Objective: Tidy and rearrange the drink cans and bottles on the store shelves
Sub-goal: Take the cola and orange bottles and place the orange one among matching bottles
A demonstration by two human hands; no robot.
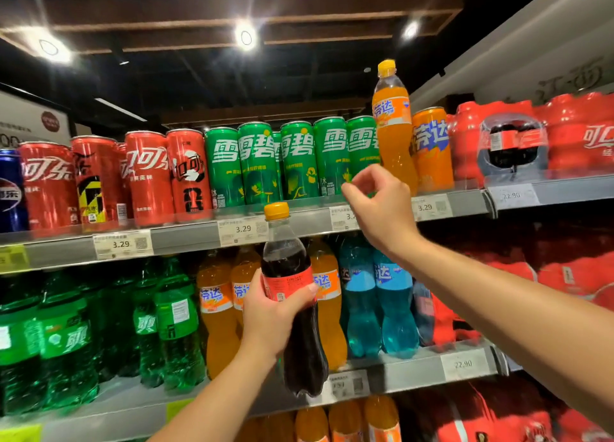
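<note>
Holding a dark cola plastic bottle with red label and orange cap (286, 259), the left hand (269, 318) wraps its fingers and thumb round the label band. The bottle is upright, in the air in front of the middle shelf, at about 6 o'clock in the view. It looks parked there: carried, awaiting its proper row.

Right hand (378, 206) is raised, at 1 o'clock from the left one. Its fingers are loosely part-curled with a gap to the thumb, and it holds nothing. The hands are well apart.

At 12 o'clock from the right hand stands a tall orange plastic soda bottle with yellow cap (393, 136). It is upright on the grey metal top shelf (186, 239), wedged between the green slim cans (259, 166) at its 9 o'clock and an orange slim can (432, 149) at its 3 o'clock. It rises well above that row, likely a stray. Matching orange bottles (216, 308) sit one shelf down, at 7 o'clock from it, beside the blue bottles (392, 308).

Judgement: the reach is for the stray, with contact not yet made.

The stray's look: full, waisted body, orange label at the shoulder, clear neck, cap on. Neighbouring cans stand close and could topple on a careless lift.
</note>
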